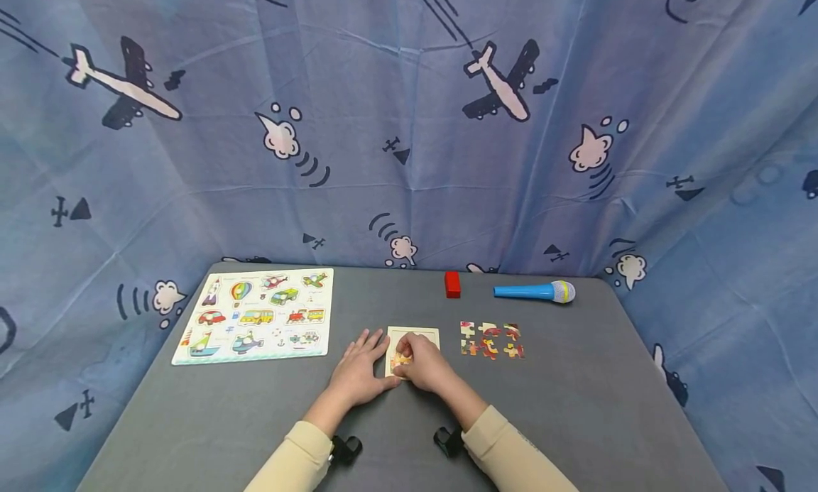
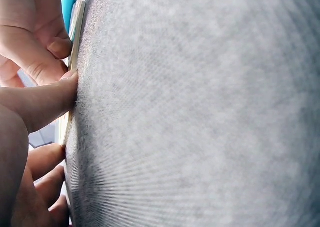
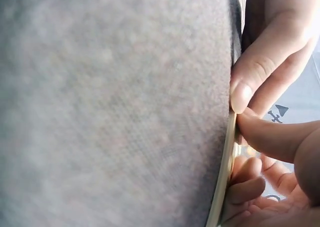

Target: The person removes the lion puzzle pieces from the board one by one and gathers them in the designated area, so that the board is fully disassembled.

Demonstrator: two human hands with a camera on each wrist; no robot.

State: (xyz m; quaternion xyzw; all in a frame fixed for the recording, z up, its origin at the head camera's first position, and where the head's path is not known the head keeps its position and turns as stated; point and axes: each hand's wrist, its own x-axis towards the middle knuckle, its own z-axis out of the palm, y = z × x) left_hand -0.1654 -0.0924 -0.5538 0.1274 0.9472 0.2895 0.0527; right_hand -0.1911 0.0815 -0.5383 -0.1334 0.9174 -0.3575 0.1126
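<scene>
A small cream puzzle tray (image 1: 391, 336) lies on the grey table in the middle of the head view, with orange-yellow puzzle pieces (image 1: 399, 361) in its lower left part. My left hand (image 1: 359, 371) rests beside it, fingers spread along the left edge and thumb at the bottom corner. Over the tray, my right hand (image 1: 422, 362) has its fingers bent and its thumb and fingertips down at a puzzle piece, largely covered by the hand. In the right wrist view the right thumb (image 3: 270, 139) meets the tray's edge, close to the left thumb (image 3: 242, 94).
Several loose puzzle pieces (image 1: 489, 348) lie in two rows right of the tray. Behind them are a red block (image 1: 452, 285) and a blue toy microphone (image 1: 527, 292). A picture board of vehicles (image 1: 230, 336) lies at left. A patterned curtain (image 1: 409, 123) hangs behind the table.
</scene>
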